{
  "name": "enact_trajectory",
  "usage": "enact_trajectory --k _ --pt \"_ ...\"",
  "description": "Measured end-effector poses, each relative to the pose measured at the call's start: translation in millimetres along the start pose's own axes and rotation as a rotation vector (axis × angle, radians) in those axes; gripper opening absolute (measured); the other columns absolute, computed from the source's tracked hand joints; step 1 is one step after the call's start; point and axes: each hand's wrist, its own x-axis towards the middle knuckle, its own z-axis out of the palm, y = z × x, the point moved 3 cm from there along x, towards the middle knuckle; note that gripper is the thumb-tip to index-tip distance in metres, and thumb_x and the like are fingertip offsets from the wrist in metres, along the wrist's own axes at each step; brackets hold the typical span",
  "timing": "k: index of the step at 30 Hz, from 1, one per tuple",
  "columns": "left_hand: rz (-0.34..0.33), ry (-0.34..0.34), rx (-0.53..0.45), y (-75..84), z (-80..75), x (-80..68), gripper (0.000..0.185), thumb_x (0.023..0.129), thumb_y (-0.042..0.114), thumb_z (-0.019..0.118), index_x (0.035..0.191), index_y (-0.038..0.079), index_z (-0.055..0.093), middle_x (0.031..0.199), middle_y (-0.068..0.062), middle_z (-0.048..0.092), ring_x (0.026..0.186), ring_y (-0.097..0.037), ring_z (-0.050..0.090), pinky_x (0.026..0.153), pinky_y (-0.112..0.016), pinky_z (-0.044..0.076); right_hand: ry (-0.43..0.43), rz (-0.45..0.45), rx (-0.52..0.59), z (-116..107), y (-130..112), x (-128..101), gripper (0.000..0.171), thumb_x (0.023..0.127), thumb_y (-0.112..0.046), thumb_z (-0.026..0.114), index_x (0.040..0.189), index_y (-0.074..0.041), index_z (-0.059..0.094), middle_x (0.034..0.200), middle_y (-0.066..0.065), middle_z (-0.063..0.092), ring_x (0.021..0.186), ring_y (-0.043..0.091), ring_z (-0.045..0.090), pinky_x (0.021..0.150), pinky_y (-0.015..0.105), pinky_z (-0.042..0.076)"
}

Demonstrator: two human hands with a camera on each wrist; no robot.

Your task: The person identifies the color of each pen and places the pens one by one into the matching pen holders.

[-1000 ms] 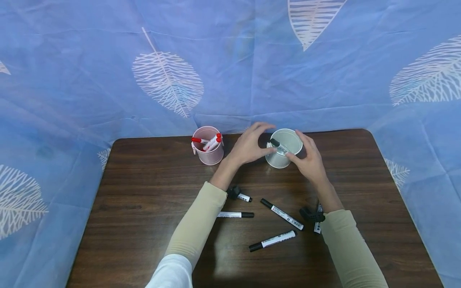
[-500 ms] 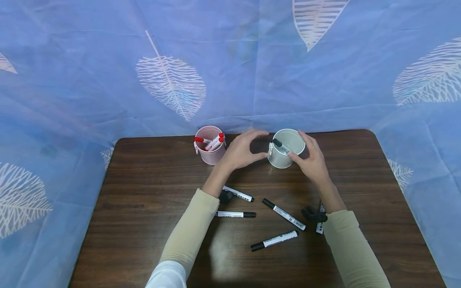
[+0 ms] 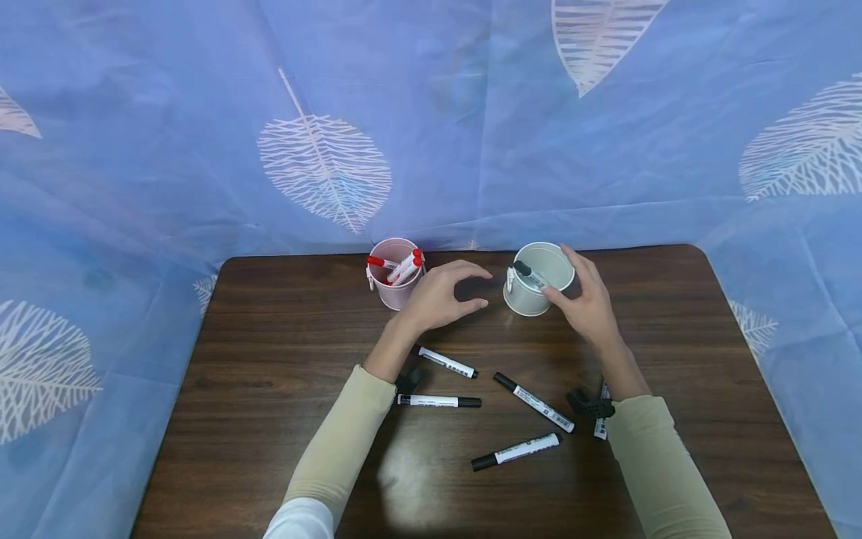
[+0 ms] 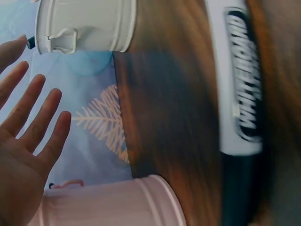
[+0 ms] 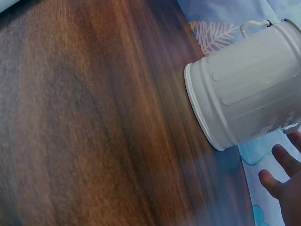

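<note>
Between both hands, the white bucket [image 3: 539,288] was seen upright w/ one black marker [image 3: 530,275] leaned inside, long axis tilted toward the left hand [image 3: 441,296]. That hand was held open, fingers spread, apart from the bucket. The right hand [image 3: 589,303], clearly nearer, was rested against the bucket's side, fingers relaxed; no firm grip could be made out.

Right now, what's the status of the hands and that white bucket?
Left hand open, clear of the white bucket. Right hand open, fingers beside its rim. One black marker inside. Nothing in the way.
</note>
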Motion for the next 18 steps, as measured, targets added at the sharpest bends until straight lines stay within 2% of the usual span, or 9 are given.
enact_trajectory --k 7,18 --pt "-0.01 0.01 0.004 -5.8 0.5 -16.3 0.042 0.085 0.034 0.079 0.124 0.023 0.069 0.125 0.006 0.065 0.116 -0.009 0.059 0.1 -0.026 0.044 -0.007 0.006 0.005 -1 -1 -1 0.082 0.087 -0.023 0.079 0.155 -0.032 0.033 0.155 0.013 0.034 0.142 0.037 0.031 0.111 0.065 0.023" --pt "-0.03 0.019 -0.046 -12.1 4.5 -41.4 0.042 0.084 0.029 0.081 0.123 0.019 0.069 0.122 0.005 0.067 0.112 -0.011 0.061 0.097 -0.028 0.047 -0.019 0.0 0.002 -1 0 -2 0.083 0.088 -0.024 0.078 0.156 -0.033 0.032 0.154 0.015 0.034 0.142 0.038 0.031 0.11 0.066 0.022"
